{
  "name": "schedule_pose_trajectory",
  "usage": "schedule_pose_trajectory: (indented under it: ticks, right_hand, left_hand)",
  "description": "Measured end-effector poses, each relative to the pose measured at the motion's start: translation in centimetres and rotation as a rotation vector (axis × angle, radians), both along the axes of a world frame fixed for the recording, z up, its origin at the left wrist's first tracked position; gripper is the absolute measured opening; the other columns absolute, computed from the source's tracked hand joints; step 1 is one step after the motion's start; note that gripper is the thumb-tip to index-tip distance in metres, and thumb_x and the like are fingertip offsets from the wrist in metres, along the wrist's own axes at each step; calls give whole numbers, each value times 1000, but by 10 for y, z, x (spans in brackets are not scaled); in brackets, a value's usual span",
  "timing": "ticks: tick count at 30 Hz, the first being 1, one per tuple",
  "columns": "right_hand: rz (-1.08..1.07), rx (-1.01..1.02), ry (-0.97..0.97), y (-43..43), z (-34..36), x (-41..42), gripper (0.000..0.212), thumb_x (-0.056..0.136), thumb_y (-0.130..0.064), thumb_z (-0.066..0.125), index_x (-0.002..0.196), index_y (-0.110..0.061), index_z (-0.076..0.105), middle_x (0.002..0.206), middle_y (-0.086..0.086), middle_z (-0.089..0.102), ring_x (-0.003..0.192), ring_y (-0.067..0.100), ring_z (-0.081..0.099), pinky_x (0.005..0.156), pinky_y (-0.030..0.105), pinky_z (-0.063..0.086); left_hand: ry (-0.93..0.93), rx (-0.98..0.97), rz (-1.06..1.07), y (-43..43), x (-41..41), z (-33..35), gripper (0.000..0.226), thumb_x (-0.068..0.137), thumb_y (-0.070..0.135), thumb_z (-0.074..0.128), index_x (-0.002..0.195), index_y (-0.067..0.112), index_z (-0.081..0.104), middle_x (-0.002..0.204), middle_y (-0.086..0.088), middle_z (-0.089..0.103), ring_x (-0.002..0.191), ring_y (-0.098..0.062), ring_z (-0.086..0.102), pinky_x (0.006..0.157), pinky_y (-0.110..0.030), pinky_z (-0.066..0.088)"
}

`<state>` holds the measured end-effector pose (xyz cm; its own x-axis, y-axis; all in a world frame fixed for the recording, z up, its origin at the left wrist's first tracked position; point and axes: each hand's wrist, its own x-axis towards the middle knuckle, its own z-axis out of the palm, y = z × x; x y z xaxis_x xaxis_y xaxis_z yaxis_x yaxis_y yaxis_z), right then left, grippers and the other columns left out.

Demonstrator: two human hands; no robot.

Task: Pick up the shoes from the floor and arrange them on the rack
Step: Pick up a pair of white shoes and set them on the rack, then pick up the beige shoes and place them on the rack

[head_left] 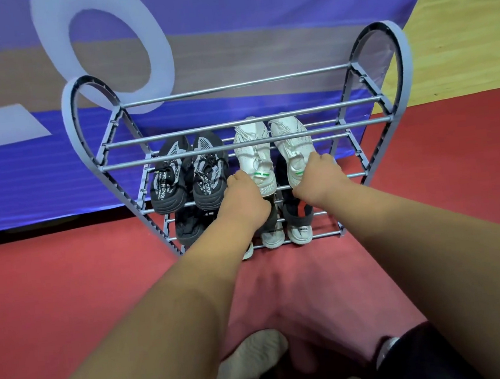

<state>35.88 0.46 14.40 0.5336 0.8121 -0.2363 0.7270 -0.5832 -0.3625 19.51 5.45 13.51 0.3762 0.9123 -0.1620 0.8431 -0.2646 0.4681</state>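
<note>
A grey shoe rack [394, 47] with heart-shaped side frames stands on the red floor [67, 285], its back against a blue banner [254, 9] with pale lettering. Thin metal rods form its tiers.

On the middle tier, a black and grey pair of sneakers [189, 171] sits at the left, toes pointing toward the banner. Just beside them, on the same tier at the right, lies a white pair of sneakers [272, 150] with small green marks near the heels.

Both arms reach forward to this white pair. The left hand [244, 194] is curled at the heel of the left white shoe, and the right hand [318, 173] is curled at the heel of the right white shoe. The fingers fold away from the camera, so each hand appears to grip its shoe, though the hold itself is hidden.

On the lowest tier, a dark shoe [189, 226] shows under the black pair, and two more shoes with white heels [287, 231] sit below the white pair, partly covered by the left wrist.

Beyond the rack's right side the floor turns to light wood [457, 28]. At the bottom edge, the person's own light-coloured shoe [254, 361] and a dark trouser leg [445, 354] rest on the red floor.
</note>
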Motion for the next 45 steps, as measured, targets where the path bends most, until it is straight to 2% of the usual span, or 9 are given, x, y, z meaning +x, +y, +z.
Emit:
schedule_pose_trajectory:
  ticks: [6,11,17,22,25,31,39,42,45]
  right_hand:
    - [-24,178,137,-31,36,-34,19,87,-26,62,92,-9,57,108,21,57,79,33,52,61,31,35]
    - [135,-40,159,-80,53,-70,36,95,-27,57,64,-9,54,67,9,55,75,33,54,52,34,30]
    - [26,-248,511,-119,-4,-120,27,94,-33,61,99,-7,63,99,19,63,72,32,58,67,36,49]
    - [128,-400,436,-146,-73,-164,38,97,-37,60,98,1,63,97,21,71,83,36,72,80,41,61]
    - [208,-482,393,-169,-114,-184,30,102,-32,52,87,-7,59,102,14,65,91,31,64,80,31,50]
    - [468,-626,285,-226,-200,-202,55,99,-45,37,127,-9,68,134,15,66,122,33,62,101,36,49]
    - [540,-664,204,-225,-256,-208,42,83,-29,56,117,-9,69,122,15,70,112,31,67,90,30,54]
    - [539,-609,238,-215,-260,-213,36,85,-22,59,116,-6,71,121,18,70,112,32,67,79,23,41]
    - [560,-612,284,-210,-270,-215,31,88,-17,60,116,-9,72,125,19,69,118,33,64,84,25,43]
  left_hand:
    - [115,-38,-196,-39,-41,46,28,87,26,65,104,5,63,100,-14,71,94,-30,66,82,-44,55]
    - [223,-157,-262,-70,-74,61,33,94,27,61,93,-3,73,92,-21,74,77,-31,60,74,-39,53]
    - [369,-259,-213,-122,-130,-12,33,94,31,60,105,3,73,109,-15,73,98,-34,65,79,-35,51]
    - [478,-434,-169,-160,-179,-86,41,95,36,59,118,4,69,123,-17,69,103,-29,64,81,-33,47]
    - [535,-511,-102,-180,-207,-122,41,97,29,59,132,8,63,136,-15,64,112,-29,63,85,-33,46]
    - [564,-624,32,-217,-250,-196,49,97,26,57,141,2,55,140,-18,59,125,-34,61,90,-33,48]
    - [402,-654,371,-230,-265,-267,92,85,45,76,152,8,25,150,-20,35,137,-45,43,112,-50,41]
    - [324,-615,276,-213,-264,-284,108,67,44,81,155,34,19,150,-11,37,136,-41,46,110,-48,45]
    - [376,-618,129,-206,-260,-292,107,67,37,84,155,33,25,155,-11,34,133,-41,49,109,-48,47]
